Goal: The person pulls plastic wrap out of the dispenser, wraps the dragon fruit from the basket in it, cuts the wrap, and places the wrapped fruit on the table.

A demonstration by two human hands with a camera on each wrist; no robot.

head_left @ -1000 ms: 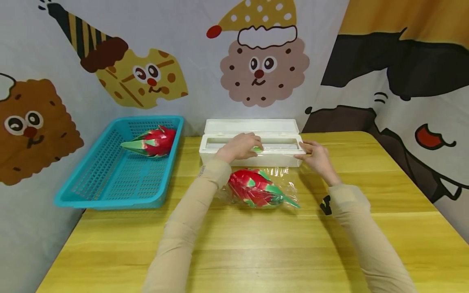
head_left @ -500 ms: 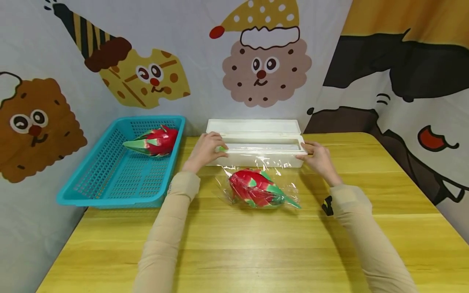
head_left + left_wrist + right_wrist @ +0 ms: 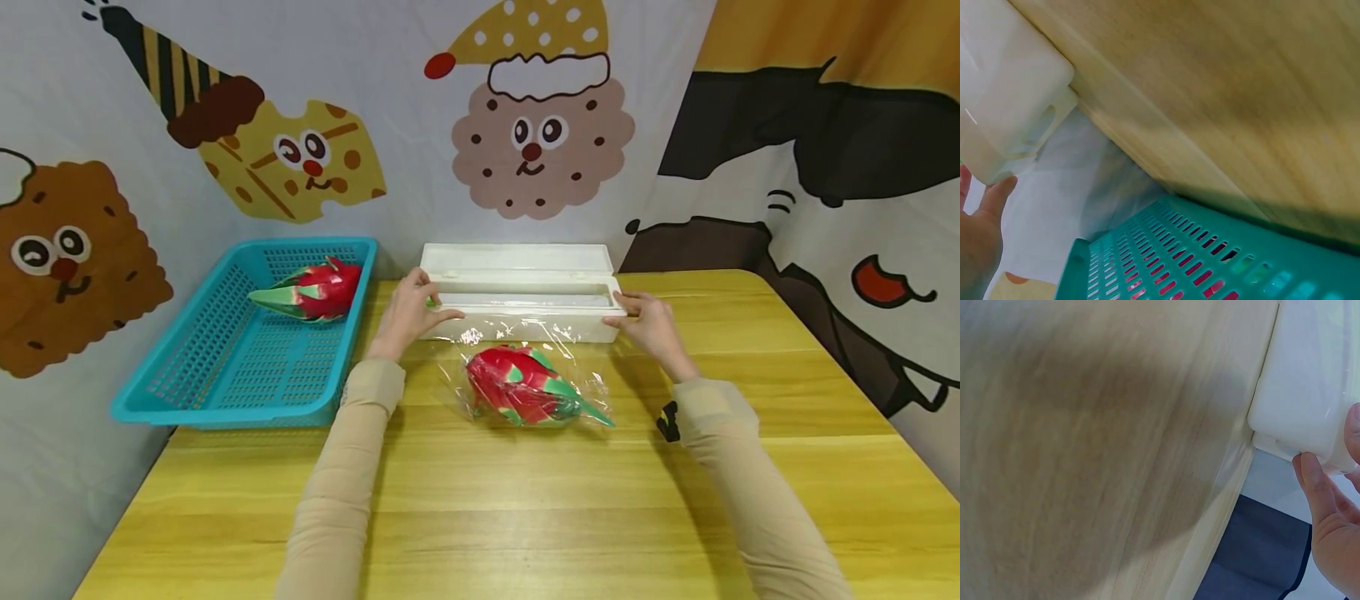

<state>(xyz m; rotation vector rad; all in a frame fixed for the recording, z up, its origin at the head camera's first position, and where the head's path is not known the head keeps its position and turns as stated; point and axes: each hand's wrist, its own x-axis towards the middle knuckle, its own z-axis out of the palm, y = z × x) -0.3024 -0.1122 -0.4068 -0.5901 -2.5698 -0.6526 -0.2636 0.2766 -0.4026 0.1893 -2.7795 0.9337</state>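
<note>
A white cling film dispenser [image 3: 592, 328] stands at the back of the table, its lid [image 3: 517, 259] raised and a film roll [image 3: 525, 300] inside. My left hand [image 3: 407, 315] holds the dispenser's left end, thumb at the front, fingers by a small green slider [image 3: 432, 302]. At the other end my right hand [image 3: 651, 323] grips the corner between thumb and fingers. Clear cling film [image 3: 455, 383] hangs from the dispenser's front and spreads over a red and green dragon fruit [image 3: 517, 385] lying on the table. Both wrist views show fingertips at the dispenser's ends.
Left of the dispenser is a blue plastic basket [image 3: 225, 415] with another dragon fruit [image 3: 322, 289] in it. A small black object [image 3: 667, 422] shows beside the right cuff. Behind the wooden table [image 3: 525, 517] hangs a cartoon-printed cloth [image 3: 412, 125].
My left hand has moved left along the dispenser, from its middle to its left end, and the green slider has shifted left too. My right hand has stayed at the right end.
</note>
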